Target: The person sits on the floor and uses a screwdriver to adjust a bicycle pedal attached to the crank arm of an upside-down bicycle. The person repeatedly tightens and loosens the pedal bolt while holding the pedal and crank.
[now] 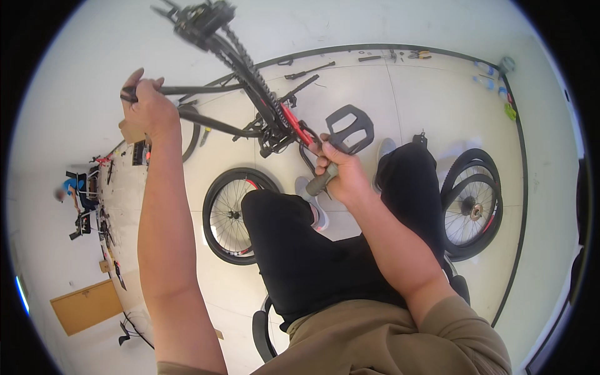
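A black and red bicycle frame [269,115] with a chain [240,50] is held slanting in front of me, no wheel at its near side. My left hand [153,106] is closed around the end of a black frame tube [200,90]. A second black tube [219,122] runs just below it. Near the frame's red part, my right hand [342,174] is closed on a grey-green rounded grip [321,182]; what it belongs to is hidden. Directly above that hand is a black pedal [368,128] with openings through it.
One wheel [210,222] lies by my left leg; two more wheels [497,215] overlap at my right. A hammer [375,57], pliers [419,55] and bottles [484,81] lie along the wall. At far left, another person [74,187] is among parts. I sit on a chair [262,331].
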`<state>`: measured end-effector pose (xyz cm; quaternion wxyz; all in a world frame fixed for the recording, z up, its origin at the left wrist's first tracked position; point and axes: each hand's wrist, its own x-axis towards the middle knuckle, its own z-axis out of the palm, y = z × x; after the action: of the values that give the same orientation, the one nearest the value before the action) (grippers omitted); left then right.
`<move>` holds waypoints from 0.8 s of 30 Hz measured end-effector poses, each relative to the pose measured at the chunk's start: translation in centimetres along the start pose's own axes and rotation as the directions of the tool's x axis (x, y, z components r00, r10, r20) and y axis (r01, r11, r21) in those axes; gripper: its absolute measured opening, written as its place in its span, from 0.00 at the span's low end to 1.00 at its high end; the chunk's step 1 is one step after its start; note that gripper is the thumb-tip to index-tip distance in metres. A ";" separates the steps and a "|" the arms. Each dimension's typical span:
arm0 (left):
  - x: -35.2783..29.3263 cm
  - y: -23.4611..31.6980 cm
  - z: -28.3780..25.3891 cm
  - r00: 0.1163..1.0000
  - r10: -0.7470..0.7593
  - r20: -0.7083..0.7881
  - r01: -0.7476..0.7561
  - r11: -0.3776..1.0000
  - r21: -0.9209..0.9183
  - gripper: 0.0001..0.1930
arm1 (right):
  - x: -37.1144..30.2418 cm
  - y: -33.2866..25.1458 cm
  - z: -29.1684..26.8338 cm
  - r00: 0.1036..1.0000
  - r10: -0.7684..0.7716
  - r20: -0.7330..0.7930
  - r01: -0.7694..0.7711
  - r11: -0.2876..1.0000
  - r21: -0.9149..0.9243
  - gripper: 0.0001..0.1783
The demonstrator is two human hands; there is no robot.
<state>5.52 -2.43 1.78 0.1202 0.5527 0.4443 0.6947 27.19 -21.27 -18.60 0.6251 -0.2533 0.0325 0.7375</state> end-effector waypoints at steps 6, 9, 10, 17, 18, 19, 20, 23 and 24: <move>-1.0 1.5 1.4 0.995 -0.033 -0.096 0.038 0.998 0.046 0.16 | 0.6 -2.7 0.6 1.000 -0.028 0.012 0.030 0.990 -0.138 0.13; -1.7 1.3 0.9 0.990 -0.055 -0.126 0.058 0.998 0.027 0.16 | 1.6 -3.7 0.9 1.000 -0.022 -0.008 0.020 0.981 -0.192 0.12; -2.3 1.3 0.9 0.989 -0.073 -0.131 0.076 0.997 0.018 0.16 | 1.7 -4.2 0.8 0.999 -0.026 -0.032 0.019 0.979 -0.202 0.11; -4.4 3.6 2.1 0.995 0.041 -0.094 -0.002 0.925 0.380 0.24 | 6.7 -9.0 -0.6 0.998 -0.050 -0.024 0.043 0.972 -0.230 0.08; -5.0 4.8 2.2 0.999 0.024 -0.046 -0.003 0.911 0.412 0.27 | 7.3 -9.7 -0.8 0.998 -0.057 -0.031 0.050 0.980 -0.193 0.09; -4.7 3.8 1.7 0.998 0.061 0.006 -0.059 0.931 0.361 0.28 | 8.3 -10.3 -1.5 0.998 -0.059 0.002 0.058 0.984 -0.170 0.09; -5.4 4.6 2.1 0.997 0.046 0.055 -0.063 0.925 0.375 0.27 | 8.3 -11.3 -2.0 0.997 -0.079 -0.007 0.076 0.980 -0.184 0.09; -6.0 5.7 2.7 0.992 0.003 0.130 -0.038 0.962 0.269 0.27 | 9.4 -13.0 -3.5 0.997 -0.074 0.023 0.077 0.980 -0.186 0.09; -5.9 5.5 2.8 0.989 -0.016 0.147 -0.015 0.979 0.204 0.27 | 9.5 -13.5 -4.1 0.997 -0.067 0.037 0.072 0.981 -0.182 0.09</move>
<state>11.90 -8.15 2.01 0.0953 0.6120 0.5035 0.6024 40.33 -11.21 -22.48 0.6250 -0.2995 -0.0541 0.7189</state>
